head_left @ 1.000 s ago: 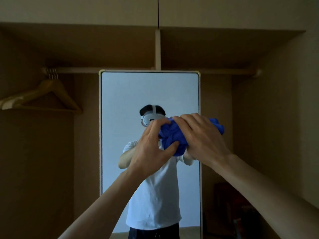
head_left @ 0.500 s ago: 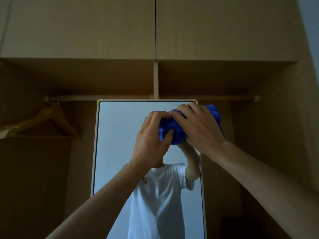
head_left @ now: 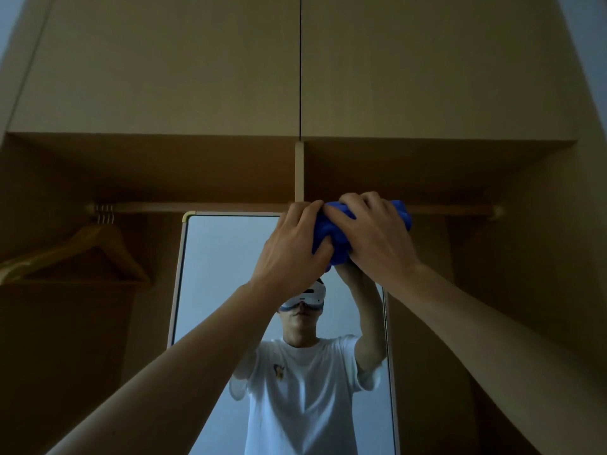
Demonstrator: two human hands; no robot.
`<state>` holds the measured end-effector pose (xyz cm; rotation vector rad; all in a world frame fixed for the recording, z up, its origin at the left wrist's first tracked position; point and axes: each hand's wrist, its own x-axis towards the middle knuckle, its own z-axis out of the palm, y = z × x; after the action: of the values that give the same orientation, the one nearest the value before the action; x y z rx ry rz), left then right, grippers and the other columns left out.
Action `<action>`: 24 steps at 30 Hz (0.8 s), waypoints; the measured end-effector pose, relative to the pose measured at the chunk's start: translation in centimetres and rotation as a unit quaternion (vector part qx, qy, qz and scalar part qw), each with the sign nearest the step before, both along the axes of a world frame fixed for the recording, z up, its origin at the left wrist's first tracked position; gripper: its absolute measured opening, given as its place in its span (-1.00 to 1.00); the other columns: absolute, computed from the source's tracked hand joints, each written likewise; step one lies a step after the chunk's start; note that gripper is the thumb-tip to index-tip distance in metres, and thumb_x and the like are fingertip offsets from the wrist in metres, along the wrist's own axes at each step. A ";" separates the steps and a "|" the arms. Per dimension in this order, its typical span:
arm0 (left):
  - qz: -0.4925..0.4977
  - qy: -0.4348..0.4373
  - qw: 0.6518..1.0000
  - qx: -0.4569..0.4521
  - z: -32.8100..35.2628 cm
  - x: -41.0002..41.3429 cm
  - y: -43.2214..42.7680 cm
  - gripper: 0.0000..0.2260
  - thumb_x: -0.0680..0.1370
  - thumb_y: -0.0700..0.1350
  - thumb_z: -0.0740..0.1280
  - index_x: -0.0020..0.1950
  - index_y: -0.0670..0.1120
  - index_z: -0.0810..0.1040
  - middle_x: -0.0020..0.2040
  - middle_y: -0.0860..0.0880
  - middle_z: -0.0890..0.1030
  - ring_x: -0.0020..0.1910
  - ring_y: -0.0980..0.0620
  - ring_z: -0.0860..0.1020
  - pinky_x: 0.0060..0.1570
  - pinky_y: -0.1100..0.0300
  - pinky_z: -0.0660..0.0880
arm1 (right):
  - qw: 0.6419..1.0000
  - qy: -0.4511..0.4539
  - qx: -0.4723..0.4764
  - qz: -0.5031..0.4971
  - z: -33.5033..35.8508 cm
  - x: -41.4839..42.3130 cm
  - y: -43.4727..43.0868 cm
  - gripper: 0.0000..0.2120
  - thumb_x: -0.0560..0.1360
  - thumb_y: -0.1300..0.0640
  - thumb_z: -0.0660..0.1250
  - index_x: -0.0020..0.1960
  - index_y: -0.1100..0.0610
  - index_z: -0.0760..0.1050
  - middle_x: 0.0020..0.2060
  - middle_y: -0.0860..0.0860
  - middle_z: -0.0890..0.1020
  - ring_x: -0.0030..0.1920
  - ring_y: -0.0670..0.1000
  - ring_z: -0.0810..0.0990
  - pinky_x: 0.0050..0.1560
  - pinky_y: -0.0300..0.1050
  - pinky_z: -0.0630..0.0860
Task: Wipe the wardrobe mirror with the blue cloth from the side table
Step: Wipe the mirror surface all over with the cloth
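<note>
The tall mirror (head_left: 223, 264) has its unwiped glass below and left of the grip. The left hand (head_left: 292, 251) clutches the bunched blue cloth (head_left: 331, 238) at the mirror's top edge. The right hand (head_left: 374, 238) curls round it too, perhaps pressing it to the glass.

Just right of the frame's centre, the left hand (head_left: 289, 247) and the right hand (head_left: 374, 241) are gripping a bunched blue cloth (head_left: 331, 244) between them, fingers curling over it. They are holding it up at the top right corner of the wardrobe mirror (head_left: 226, 274); whether cloth is touching glass is hidden behind the hands. Both bare forearms are reaching up from the lower corners. In the lower middle, the mirror is reflecting a person in a white T-shirt (head_left: 305, 389) and a headset (head_left: 307, 298). A wooden rail (head_left: 197, 207) is running across mid-frame, with wooden hangers (head_left: 82, 251) hanging at the left. Closed cabinet doors (head_left: 164, 67) are filling the top.
</note>
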<state>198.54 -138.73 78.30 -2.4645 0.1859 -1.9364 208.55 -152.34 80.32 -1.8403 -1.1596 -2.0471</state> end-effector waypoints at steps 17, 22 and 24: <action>-0.041 -0.008 0.999 -0.033 -0.4 2.3 -0.1 -0.52 0.48 -0.01 0.20 0.40 -0.05 0.42 0.33 0.00 0.44 0.18 0.03 0.48 0.12 0.19 0.45 | 0.995 0.064 -0.015 0.069 -0.8 2.2 0.4 -0.37 0.35 0.08 0.40 0.40 0.03 0.37 0.22 0.01 0.55 0.18 0.14 0.48 0.19 0.13 0.43; -0.050 -0.029 0.997 -0.041 -1.4 2.6 -0.3 -0.51 0.43 0.08 0.13 0.34 -0.01 0.44 0.26 0.05 0.48 0.09 0.07 0.49 0.02 0.19 0.48 | 0.996 0.056 0.007 0.074 -2.1 2.4 0.4 -0.35 0.32 0.10 0.43 0.40 0.04 0.39 0.19 0.03 0.57 0.16 0.16 0.51 0.15 0.14 0.44; -0.053 -0.031 0.997 -0.042 -2.1 2.7 -0.4 -0.48 0.41 0.10 0.11 0.33 -0.01 0.45 0.25 0.05 0.48 0.10 0.05 0.50 0.02 0.17 0.50 | 0.995 0.056 0.007 0.078 -2.7 2.4 0.2 -0.36 0.33 0.09 0.43 0.39 0.05 0.40 0.19 0.04 0.58 0.17 0.16 0.51 0.14 0.15 0.44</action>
<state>201.26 -139.09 76.19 -2.4907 0.2440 -2.1018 210.92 -152.10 77.58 -1.7716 -1.2149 -1.8386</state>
